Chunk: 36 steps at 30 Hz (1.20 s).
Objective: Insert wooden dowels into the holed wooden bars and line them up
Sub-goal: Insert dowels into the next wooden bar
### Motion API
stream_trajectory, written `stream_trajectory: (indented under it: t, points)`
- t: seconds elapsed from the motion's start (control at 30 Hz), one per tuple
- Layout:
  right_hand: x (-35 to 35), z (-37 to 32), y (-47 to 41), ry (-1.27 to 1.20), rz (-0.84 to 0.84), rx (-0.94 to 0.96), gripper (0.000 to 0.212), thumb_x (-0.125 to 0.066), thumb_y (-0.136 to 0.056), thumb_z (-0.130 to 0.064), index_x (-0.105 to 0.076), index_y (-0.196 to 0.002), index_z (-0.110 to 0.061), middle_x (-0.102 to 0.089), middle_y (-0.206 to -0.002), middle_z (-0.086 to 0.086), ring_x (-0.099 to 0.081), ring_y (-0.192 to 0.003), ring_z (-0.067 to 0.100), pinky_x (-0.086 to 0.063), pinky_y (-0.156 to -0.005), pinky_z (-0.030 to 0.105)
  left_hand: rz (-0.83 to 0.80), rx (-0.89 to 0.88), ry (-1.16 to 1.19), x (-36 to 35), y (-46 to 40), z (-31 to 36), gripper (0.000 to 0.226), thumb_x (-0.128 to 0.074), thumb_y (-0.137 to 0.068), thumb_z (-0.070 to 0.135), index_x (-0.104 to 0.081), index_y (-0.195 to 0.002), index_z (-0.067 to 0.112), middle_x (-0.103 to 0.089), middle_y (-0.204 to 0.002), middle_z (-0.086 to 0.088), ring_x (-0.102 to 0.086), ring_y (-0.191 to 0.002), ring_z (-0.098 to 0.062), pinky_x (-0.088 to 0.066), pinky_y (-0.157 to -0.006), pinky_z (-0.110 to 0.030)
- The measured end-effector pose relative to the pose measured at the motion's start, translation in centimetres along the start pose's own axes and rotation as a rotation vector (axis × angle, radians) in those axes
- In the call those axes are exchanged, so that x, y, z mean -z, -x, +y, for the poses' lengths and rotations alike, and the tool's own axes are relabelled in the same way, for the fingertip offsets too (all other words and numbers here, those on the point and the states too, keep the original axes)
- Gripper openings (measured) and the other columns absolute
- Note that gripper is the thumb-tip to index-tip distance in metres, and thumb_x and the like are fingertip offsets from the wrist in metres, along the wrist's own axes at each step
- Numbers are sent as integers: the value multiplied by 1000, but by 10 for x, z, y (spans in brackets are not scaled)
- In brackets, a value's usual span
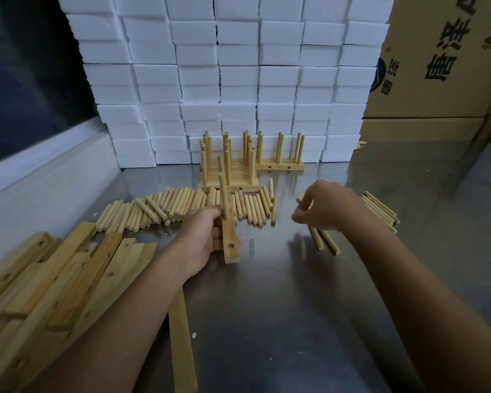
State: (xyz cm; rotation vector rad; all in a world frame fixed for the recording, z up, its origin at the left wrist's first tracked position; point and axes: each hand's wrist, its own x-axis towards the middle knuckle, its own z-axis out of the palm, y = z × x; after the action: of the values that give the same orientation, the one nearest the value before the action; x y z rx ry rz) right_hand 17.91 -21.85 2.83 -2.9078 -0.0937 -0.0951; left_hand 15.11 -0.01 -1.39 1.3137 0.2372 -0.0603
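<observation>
Holding bar [229,239] in left hand [207,236], grip wrapped round it, one dowel [225,194] standing in far hole, near hole empty. Pile of blank bars [63,276] far left on tabletop [267,307]; loose dowels [159,208] beyond; finished bars [238,165] lined up behind. Right hand [323,205] reaching over dowels [380,208] at right, fingers curled; whether dowel pinched, can't tell. Next: bring dowel over, seat in empty hole.

We see a dim, evenly lit scene; soft light from above leaves dull sheen on the metal tabletop [281,293] and faint shadows under the right hand [325,207], whose fingers [299,217] blur. Wide-angle bending curves the edges, and the white boxes [238,66] look slightly overexposed.
</observation>
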Motion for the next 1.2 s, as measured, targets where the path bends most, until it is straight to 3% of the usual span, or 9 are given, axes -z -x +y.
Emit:
stream_trajectory:
  t: [0.17, 0.4, 0.5, 0.6, 0.73, 0.87, 1.03, 1.2]
  points:
    - [-4, 13, -6, 13, -71, -126, 47, -78, -79, -45, -63, -111, -15, -67, -98, 5, -64, -90, 25, -57, -86, 43, -4, -10, -6, 0, 0, 0, 22, -57, -99, 18, -67, -85, 4, -59, -53, -1, -60, -44, -22, -52, -43, -30]
    - [-20, 8, -9, 7, -22, -100, 26, -71, -85, -31, -63, -102, -13, -64, -85, 4, -61, -77, 21, -57, -73, 37, 5, -13, 3, 0, -1, -1, 22, -59, -98, 19, -69, -87, 3, -63, -59, -3, -61, -43, -20, -52, -43, -30]
    - [-22, 3, -8, -18, -65, -55, 24, -64, -90, -31, -64, -104, -11, -67, -90, 4, -63, -80, 20, -56, -71, 35, 5, -14, 3, 0, -2, -1, 22, -59, -98, 19, -69, -88, 3, -63, -60, -3, -61, -44, -20, -52, -43, -30]
    - [-19, -4, -6, -151, -63, 47, 23, -54, -97, -31, -64, -108, -13, -69, -99, 5, -62, -82, 16, -48, -68, 28, -5, -17, 2, 1, -2, -2, 21, -59, -98, 19, -69, -89, 3, -63, -57, -1, -61, -44, -19, -53, -45, -30]
    - [-15, -15, -3, -400, 30, 78, 31, -45, -99, -29, -64, -106, -4, -67, -96, 14, -64, -85, 27, -52, -75, 40, -18, -22, -4, 1, -2, -2, 22, -57, -99, 19, -68, -92, 2, -64, -55, 0, -61, -44, -18, -53, -45, -31]
    - [-17, -17, -3, -449, 123, 119, 37, -50, -99, -44, -62, -83, -13, -58, -69, 4, -51, -62, 14, -41, -58, 29, -21, -21, -5, 1, -2, -2, 22, -56, -100, 19, -68, -96, 1, -63, -54, 0, -60, -44, -18, -53, -46, -31]
    - [-14, -16, -2, -502, 173, 171, 38, -57, -96, -48, -70, -86, -14, -70, -78, 9, -58, -64, 15, -49, -61, 28, -19, -18, -2, 1, -2, -1, 21, -56, -100, 19, -67, -98, 1, -63, -56, 0, -60, -44, -20, -53, -45, -31]
    - [-12, -17, -5, -535, 205, 188, 37, -60, -96, -42, -76, -84, -11, -72, -78, 15, -48, -52, 10, -45, -51, 18, -24, -17, -3, 0, -1, -1, 21, -55, -100, 19, -66, -96, 2, -63, -53, 1, -60, -44, -19, -53, -44, -30]
